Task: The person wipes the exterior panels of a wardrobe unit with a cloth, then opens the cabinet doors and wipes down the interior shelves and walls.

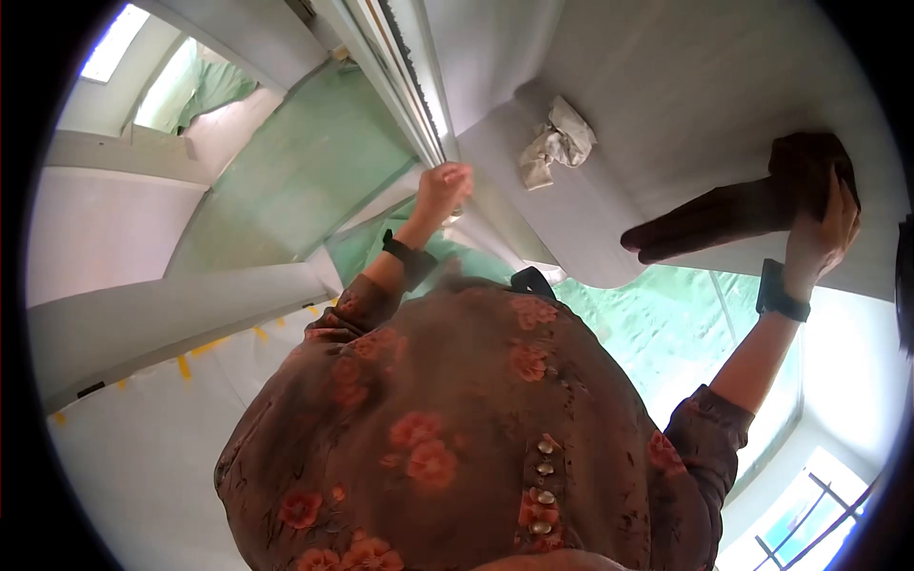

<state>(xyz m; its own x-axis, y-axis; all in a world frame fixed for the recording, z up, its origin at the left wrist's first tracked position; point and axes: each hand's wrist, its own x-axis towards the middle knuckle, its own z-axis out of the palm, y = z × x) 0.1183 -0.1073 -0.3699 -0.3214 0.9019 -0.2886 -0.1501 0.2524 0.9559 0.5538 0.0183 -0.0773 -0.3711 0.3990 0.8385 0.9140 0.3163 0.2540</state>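
My left hand (446, 195) is closed at the lower end of a long white and metal rail (405, 81); what it grips, if anything, is too small to make out. On the right, my right hand (833, 228) lies with fingers stretched out against the wide end of a dark brown, soft-looking item (733, 211). Two narrow ends of that item point left across a grey surface (666, 86). A crumpled whitish cloth (559, 143) lies on the grey surface between my hands.
Green sheeting (295, 162) spreads at the upper left, with more green (657, 309) below the grey surface. White panels (114, 228) stand at the left, above yellow tape pieces (209, 346). A barred window (809, 509) is at the lower right.
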